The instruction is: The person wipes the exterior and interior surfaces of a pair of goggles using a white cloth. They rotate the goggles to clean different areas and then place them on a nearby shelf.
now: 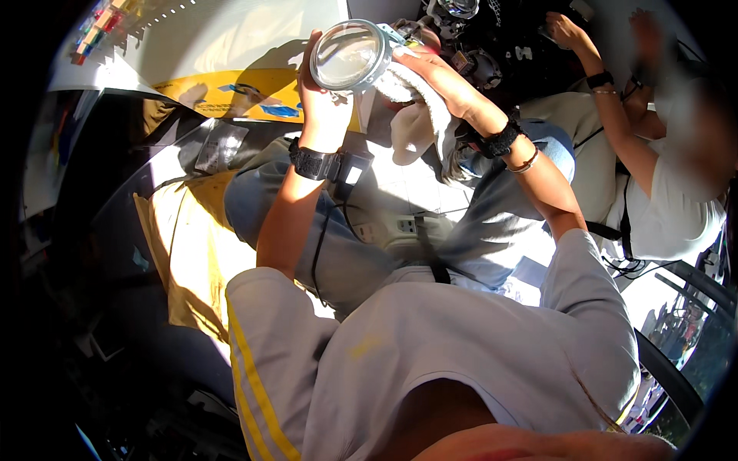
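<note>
My left hand (326,111) grips a round, clear, glass-like object with a grey rim (350,55) by its left side and underside. Its clear round face is turned up toward me. From the right, my right hand (440,77) presses a whitish cloth (419,127) against the object's rim, fingers stretched over the cloth. The cloth's loose end hangs below that hand. What lies under the right fingers is partly hidden.
A white surface with a yellow printed sheet (231,92) lies beyond my left hand. Dark and shiny gear (480,69) sits at the far right. Another person's hand (567,31) reaches in there. A yellow cloth (196,253) is at my left.
</note>
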{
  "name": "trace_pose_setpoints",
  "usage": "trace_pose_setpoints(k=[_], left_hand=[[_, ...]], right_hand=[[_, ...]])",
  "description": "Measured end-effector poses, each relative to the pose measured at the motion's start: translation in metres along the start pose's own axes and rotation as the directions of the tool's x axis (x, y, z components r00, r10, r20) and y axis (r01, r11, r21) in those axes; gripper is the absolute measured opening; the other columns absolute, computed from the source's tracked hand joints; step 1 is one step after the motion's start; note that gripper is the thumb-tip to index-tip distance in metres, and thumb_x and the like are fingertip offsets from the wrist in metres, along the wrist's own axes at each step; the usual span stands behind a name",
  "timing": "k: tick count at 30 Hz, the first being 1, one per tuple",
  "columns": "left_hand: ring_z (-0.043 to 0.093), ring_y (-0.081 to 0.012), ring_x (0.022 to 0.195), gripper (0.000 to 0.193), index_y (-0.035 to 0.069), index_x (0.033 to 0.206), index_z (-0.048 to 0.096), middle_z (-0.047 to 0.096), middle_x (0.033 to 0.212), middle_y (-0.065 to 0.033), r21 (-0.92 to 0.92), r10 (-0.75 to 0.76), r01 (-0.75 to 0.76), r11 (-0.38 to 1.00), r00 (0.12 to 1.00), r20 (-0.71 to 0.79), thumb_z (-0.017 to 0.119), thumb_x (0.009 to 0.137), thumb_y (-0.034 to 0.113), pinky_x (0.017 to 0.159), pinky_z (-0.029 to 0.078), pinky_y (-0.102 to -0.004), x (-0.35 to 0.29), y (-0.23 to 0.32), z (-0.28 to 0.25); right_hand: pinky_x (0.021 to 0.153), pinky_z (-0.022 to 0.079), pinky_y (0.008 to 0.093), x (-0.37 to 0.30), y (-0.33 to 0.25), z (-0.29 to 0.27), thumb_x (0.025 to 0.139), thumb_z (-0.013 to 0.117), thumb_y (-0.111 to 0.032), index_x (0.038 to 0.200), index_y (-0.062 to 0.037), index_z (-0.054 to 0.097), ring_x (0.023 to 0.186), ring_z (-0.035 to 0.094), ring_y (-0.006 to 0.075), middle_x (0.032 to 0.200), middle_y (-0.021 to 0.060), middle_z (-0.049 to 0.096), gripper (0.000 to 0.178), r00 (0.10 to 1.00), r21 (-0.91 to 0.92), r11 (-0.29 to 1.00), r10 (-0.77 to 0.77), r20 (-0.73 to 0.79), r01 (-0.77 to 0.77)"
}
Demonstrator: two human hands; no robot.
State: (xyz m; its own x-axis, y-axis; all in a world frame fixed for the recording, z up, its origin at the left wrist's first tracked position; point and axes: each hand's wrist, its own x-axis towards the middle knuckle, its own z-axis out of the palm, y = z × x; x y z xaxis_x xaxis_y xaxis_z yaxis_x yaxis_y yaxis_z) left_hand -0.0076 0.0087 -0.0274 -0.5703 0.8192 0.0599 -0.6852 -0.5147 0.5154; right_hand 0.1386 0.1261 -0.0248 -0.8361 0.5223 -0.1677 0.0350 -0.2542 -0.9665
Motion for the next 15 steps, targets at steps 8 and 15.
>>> trace_pose_setpoints(k=[8, 15], left_hand=[[0.040, -0.0003, 0.043, 0.026, 0.002, 0.069, 0.064, 0.052, 0.054, 0.0049, 0.581, 0.096, 0.035, 0.813, 0.976, -0.194, 0.062, 0.087, 0.022, 0.040, 0.026, -0.0171, 0.002, 0.014, 0.029], [0.051, -0.0042, 0.065, 0.013, -0.003, 0.083, 0.062, 0.059, 0.075, 0.0014, 0.778, 0.244, -0.220, 0.588, 0.966, 0.088, 0.051, 0.086, 0.003, 0.056, 0.041, -0.0197, -0.004, -0.003, 0.020]], right_hand=[[0.062, 0.039, 0.0183, -0.020, -0.026, -0.008, 0.097, 0.044, -0.017, 0.091, 0.0035, 0.060, 0.068, 0.049, 0.0046, 0.081, 0.0003, 0.061, 0.026, 0.334, -0.500, 0.445, -0.894, -0.299, 0.743], [0.097, 0.027, 0.0483, -0.021, -0.027, 0.048, 0.072, 0.067, -0.020, 0.097, -0.0126, 0.067, 0.110, 0.051, 0.0227, 0.116, 0.0020, 0.059, 0.026, 0.478, -0.850, -0.063, -0.804, 0.354, 0.524]])
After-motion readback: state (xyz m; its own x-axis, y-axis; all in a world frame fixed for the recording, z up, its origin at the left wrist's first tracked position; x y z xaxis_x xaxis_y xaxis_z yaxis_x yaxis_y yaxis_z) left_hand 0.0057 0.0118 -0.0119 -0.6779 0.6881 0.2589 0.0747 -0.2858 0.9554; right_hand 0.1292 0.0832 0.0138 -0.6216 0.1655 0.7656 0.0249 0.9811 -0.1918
